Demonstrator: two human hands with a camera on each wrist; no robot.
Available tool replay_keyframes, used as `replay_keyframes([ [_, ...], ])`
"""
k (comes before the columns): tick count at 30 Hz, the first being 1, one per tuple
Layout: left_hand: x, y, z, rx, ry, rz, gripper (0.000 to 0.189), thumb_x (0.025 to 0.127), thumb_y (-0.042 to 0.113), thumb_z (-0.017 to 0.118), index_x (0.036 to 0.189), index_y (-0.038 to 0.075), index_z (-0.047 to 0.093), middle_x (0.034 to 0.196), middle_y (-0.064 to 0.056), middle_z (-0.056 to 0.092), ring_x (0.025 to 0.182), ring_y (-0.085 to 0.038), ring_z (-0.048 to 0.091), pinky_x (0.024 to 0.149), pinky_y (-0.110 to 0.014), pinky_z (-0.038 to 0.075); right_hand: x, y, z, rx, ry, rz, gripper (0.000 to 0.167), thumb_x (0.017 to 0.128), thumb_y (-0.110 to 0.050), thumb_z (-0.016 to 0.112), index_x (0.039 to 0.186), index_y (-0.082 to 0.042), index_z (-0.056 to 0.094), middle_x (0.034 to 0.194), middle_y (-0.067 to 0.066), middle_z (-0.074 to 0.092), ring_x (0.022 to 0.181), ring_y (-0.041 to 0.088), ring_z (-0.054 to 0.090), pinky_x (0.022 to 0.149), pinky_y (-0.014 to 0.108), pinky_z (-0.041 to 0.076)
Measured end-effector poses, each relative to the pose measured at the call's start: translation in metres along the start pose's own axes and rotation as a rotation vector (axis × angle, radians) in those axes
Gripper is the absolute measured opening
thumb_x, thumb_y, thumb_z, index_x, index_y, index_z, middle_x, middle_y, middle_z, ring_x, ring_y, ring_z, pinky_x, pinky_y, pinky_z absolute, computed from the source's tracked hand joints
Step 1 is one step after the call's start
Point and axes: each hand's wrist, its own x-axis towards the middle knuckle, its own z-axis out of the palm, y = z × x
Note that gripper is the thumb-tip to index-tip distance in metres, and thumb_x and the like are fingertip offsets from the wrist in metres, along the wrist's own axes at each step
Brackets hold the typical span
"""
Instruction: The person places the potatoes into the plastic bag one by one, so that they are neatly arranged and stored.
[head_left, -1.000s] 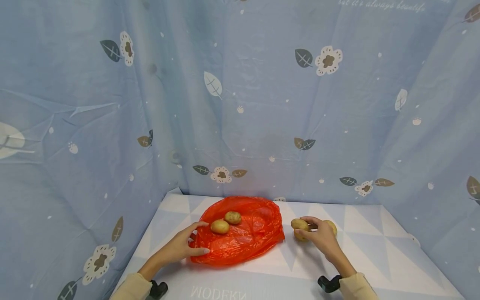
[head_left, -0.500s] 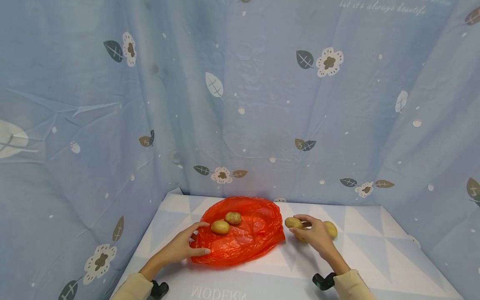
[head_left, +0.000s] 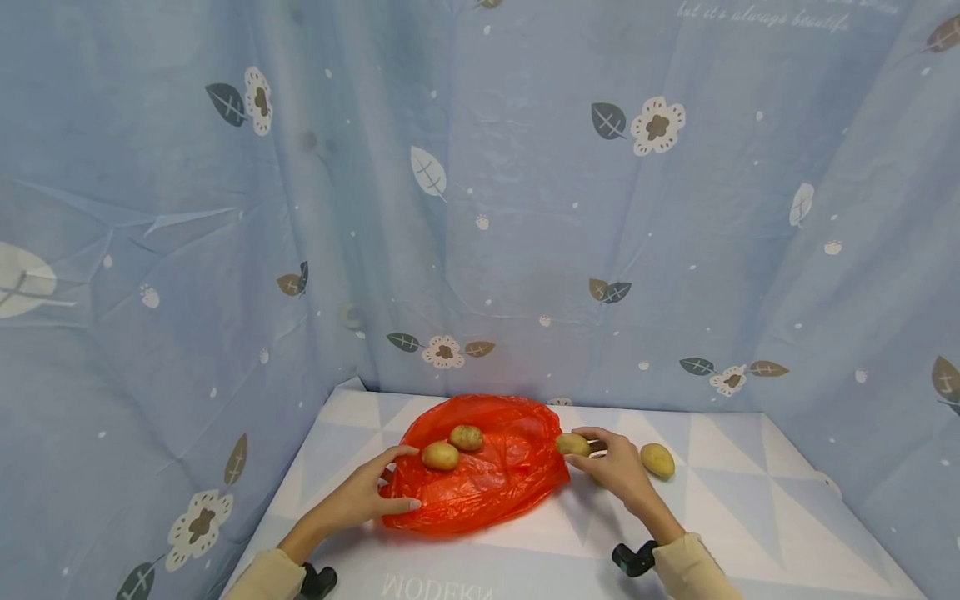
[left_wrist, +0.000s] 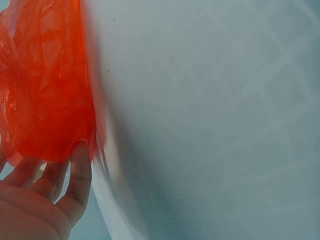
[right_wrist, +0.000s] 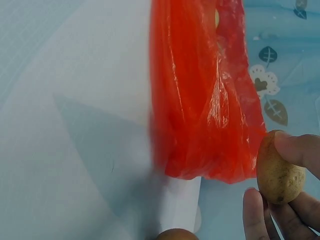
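A red plastic bag (head_left: 517,454) lies spread on the table with its mouth up. Two potatoes sit in it: a yellow one (head_left: 440,455) and a browner one (head_left: 467,437) just behind. At the bag's left end, my left hand (head_left: 369,492) holds the edge, thumb in front and fingers behind; some fingertips are hidden by the red plastic (left_wrist: 45,110). My right hand (head_left: 621,467) pinches a potato (right_wrist: 280,172) between thumb and fingers, at the bag's right rim in the head view. Another potato (right_wrist: 177,235) lies under that hand, mostly hidden in the head view.
One more potato (head_left: 657,460) lies on the table right of my right hand. The table (head_left: 735,517) has a white and pale blue triangle pattern. A blue curtain (head_left: 525,208) with flowers and leaves hangs along its back and sides.
My right hand has moved left with the pinched potato, from over the loose potatoes to the bag's right rim. The potato at the far right now shows fully. My left hand keeps its place.
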Motion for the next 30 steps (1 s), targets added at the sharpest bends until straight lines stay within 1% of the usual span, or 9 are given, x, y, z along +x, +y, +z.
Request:
replay_keyframes([
  [7,0.0,-0.002,0.0,0.001,-0.001,-0.006,0.078,0.082,0.034,0.088,0.147,0.017,0.049,0.115,-0.005,0.06,0.104,-0.027,0.056,0.079,-0.036,0.052,0.003,-0.008,0.012,0.037,-0.025,-0.019,0.047,0.079,-0.025,0.091,0.121,-0.014,0.074,0.107,0.004,0.071,0.096,0.023,0.064,0.067,0.032,0.056],
  [13,0.002,-0.001,0.001,0.0,0.0,-0.015,0.078,0.082,0.034,0.088,0.147,0.017,0.049,0.115,-0.004,0.059,0.103,-0.026,0.055,0.079,-0.036,0.053,0.005,-0.016,0.021,0.048,-0.043,-0.056,0.049,0.079,-0.024,0.091,0.123,-0.012,0.072,0.107,0.003,0.071,0.097,0.023,0.064,0.069,0.03,0.057],
  [18,0.003,-0.002,0.001,0.006,-0.001,-0.012,0.078,0.082,0.034,0.088,0.147,0.017,0.049,0.115,-0.004,0.059,0.103,-0.026,0.055,0.08,-0.037,0.052,0.007,-0.023,0.029,0.041,-0.059,-0.067,0.05,0.08,-0.026,0.091,0.124,-0.013,0.072,0.106,0.003,0.071,0.097,0.024,0.064,0.068,0.03,0.056],
  [24,0.004,-0.004,0.001,0.007,-0.009,-0.005,0.079,0.083,0.034,0.088,0.148,0.015,0.049,0.114,-0.004,0.059,0.103,-0.025,0.055,0.08,-0.037,0.052,0.011,-0.029,0.039,0.05,-0.088,-0.082,0.048,0.081,-0.025,0.09,0.123,-0.013,0.073,0.108,0.001,0.07,0.097,0.022,0.061,0.074,0.029,0.056],
  [28,0.004,-0.003,0.001,0.002,-0.012,-0.009,0.079,0.083,0.035,0.088,0.148,0.015,0.049,0.113,-0.004,0.059,0.103,-0.026,0.055,0.079,-0.037,0.052,0.016,-0.032,0.045,0.043,-0.089,-0.109,0.046,0.08,-0.025,0.09,0.122,-0.015,0.074,0.109,-0.001,0.07,0.096,0.02,0.061,0.077,0.03,0.055],
  [30,0.004,-0.003,0.001,-0.001,-0.012,-0.013,0.079,0.083,0.035,0.088,0.148,0.016,0.049,0.114,-0.004,0.059,0.103,-0.027,0.055,0.079,-0.037,0.052,0.019,-0.032,0.049,0.04,-0.092,-0.125,0.044,0.081,-0.025,0.09,0.121,-0.015,0.074,0.107,-0.002,0.071,0.095,0.019,0.062,0.077,0.03,0.055],
])
